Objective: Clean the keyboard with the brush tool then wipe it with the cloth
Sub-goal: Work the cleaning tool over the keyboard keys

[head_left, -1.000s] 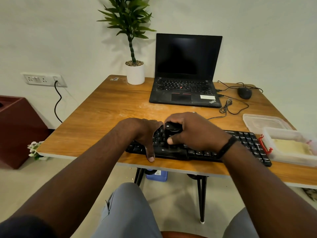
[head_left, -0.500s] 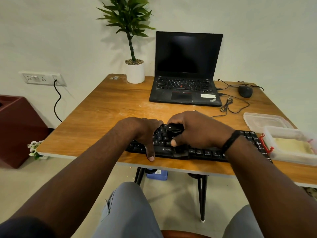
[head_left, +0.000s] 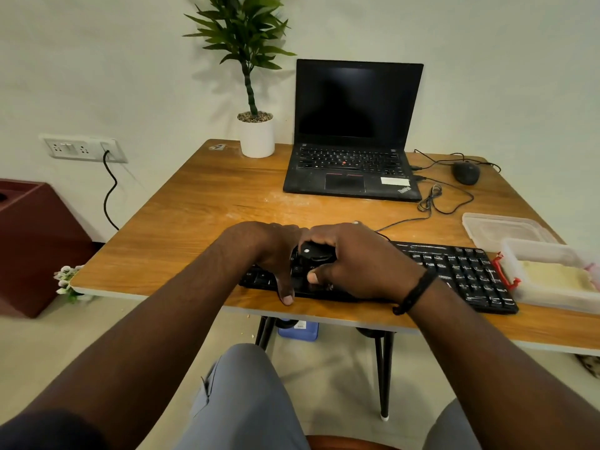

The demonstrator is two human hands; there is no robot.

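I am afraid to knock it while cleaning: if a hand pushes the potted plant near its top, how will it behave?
The plant would probably tip rather than slide: it stands tall over a small white pot. The pebbles on its soil may add some weight low down. The thin stem would likely bend first.

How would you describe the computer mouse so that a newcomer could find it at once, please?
Start at the open black laptop at the back of the wooden table. Just to its right, near the table's far right corner, lies the mouse. It is the only small, rounded black thing there, with a thin cable looping beside it.
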